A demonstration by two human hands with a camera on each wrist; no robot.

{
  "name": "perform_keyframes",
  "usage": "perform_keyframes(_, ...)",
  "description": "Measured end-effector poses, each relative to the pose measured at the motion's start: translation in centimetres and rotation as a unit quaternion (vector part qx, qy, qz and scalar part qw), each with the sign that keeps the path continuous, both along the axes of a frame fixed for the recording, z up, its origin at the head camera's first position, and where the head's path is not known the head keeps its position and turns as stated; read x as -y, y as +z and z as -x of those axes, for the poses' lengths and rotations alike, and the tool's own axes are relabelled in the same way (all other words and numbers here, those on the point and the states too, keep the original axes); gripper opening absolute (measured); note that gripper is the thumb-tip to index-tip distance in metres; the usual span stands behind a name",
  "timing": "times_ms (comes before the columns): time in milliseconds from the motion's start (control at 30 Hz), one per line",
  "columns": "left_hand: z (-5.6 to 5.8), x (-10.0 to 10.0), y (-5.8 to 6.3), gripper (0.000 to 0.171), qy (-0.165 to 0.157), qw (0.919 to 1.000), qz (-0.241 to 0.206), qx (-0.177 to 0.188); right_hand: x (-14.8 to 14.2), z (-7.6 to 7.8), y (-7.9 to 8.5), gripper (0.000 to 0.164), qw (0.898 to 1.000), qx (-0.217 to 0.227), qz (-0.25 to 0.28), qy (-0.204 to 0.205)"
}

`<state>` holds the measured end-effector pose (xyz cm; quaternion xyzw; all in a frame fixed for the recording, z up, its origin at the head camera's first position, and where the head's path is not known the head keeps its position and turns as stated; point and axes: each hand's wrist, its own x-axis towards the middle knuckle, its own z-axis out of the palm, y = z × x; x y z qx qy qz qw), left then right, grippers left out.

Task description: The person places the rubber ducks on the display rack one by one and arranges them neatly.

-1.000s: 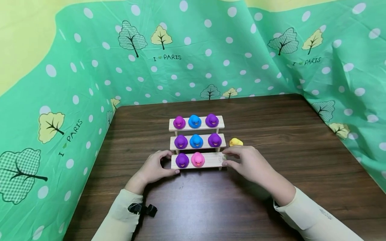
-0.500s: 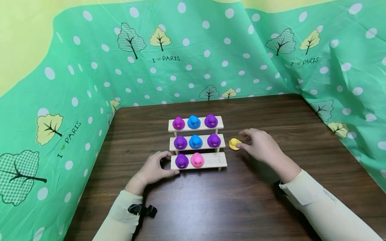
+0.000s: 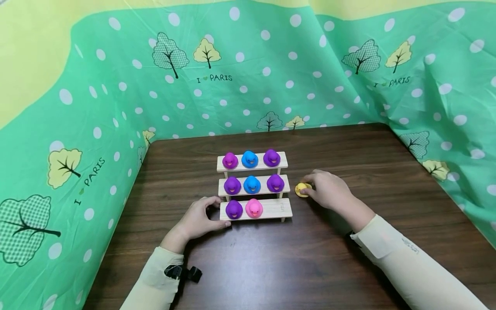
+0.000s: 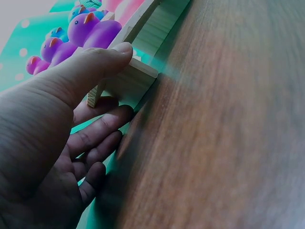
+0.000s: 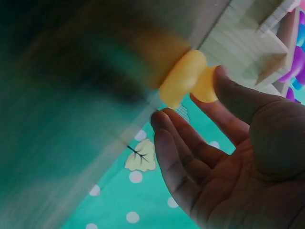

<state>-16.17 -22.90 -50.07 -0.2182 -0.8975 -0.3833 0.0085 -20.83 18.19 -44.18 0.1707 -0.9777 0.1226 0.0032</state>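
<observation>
My right hand (image 3: 330, 189) pinches a yellow toy duck (image 3: 302, 190) by its head between thumb and index finger. The duck (image 5: 183, 78) stands on the table, just right of a three-tier wooden stand (image 3: 274, 208). With thumb and index finger my left hand (image 3: 195, 220) grips the left end of the stand's lowest tier; its other fingers (image 4: 102, 133) are bent loosely below. That tier bears a purple duck (image 3: 234, 209) at the left and a pink duck (image 3: 254, 209) in the middle, with bare wood at its right end.
On the middle tier sit two purple ducks and a blue duck (image 3: 252, 184). The top tier carries a magenta duck (image 3: 230, 160), a blue one and a purple one. A green dotted cloth (image 3: 217, 103) hangs behind and beside the dark wooden table (image 3: 248, 258).
My right hand has left the right end of the lowest tier, moved right to the yellow duck and taken hold of it. The duck has turned to face forward. My left hand stays put.
</observation>
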Motion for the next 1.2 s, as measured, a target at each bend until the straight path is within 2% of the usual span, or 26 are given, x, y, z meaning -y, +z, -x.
perform_keyframes(167, -0.11, -0.03, 0.02, 0.051, 0.004, 1.0, 0.005, 0.001, -0.06, -0.34, 0.22, 0.034, 1.0, 0.022, 0.008, 0.013)
perform_keyframes(367, -0.09, 0.03, -0.04, 0.052, 0.004, 1.0, 0.003, 0.001, 0.03, -0.4, 0.02, 0.042, 0.999, 0.016, 0.024, 0.022)
perform_keyframes(633, -0.14, 0.05, -0.04, 0.052, 0.003, 1.0, 0.002, 0.001, 0.16, -0.36, 0.06, 0.038, 0.999, 0.031, 0.018, 0.011)
perform_keyframes(900, -0.1, -0.07, 0.13, 0.053, 0.001, 1.0, 0.003, 0.004, -0.18, -0.36, -0.01, 0.036, 0.997, 0.049, 0.055, -0.007)
perform_keyframes(1200, -0.17, -0.07, 0.2, 0.053, -0.001, 1.0, -0.001, 0.0, -0.53, -1.06, 0.73, 0.033, 0.995, 0.047, 0.084, -0.013)
